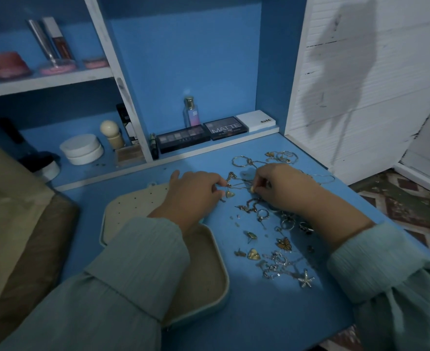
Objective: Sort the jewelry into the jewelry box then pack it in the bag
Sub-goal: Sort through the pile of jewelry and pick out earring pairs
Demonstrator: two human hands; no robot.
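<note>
An open beige jewelry box (pixel 130 206) lies on the blue desk, its perforated lid panel flat at the back and its tray partly under my left forearm. Loose jewelry (pixel 272 224) is scattered to its right: hoops, rings, chains, a starfish charm (pixel 306 279). My left hand (pixel 196 191) pinches a thin chain with a gold heart pendant (pixel 229 194) hanging from it. My right hand (pixel 282 186) pinches a small pale piece (pixel 252 189) on the same tangle of chains. A tan bag (pixel 14 224) sits at the left edge.
Eyeshadow palettes (pixel 183 140), a perfume bottle (pixel 191 112) and a white box (pixel 257 120) line the back ledge. A white jar (pixel 82 149) and a brush stand in the left cubby. The desk ends at the right above a patterned floor (pixel 411 206).
</note>
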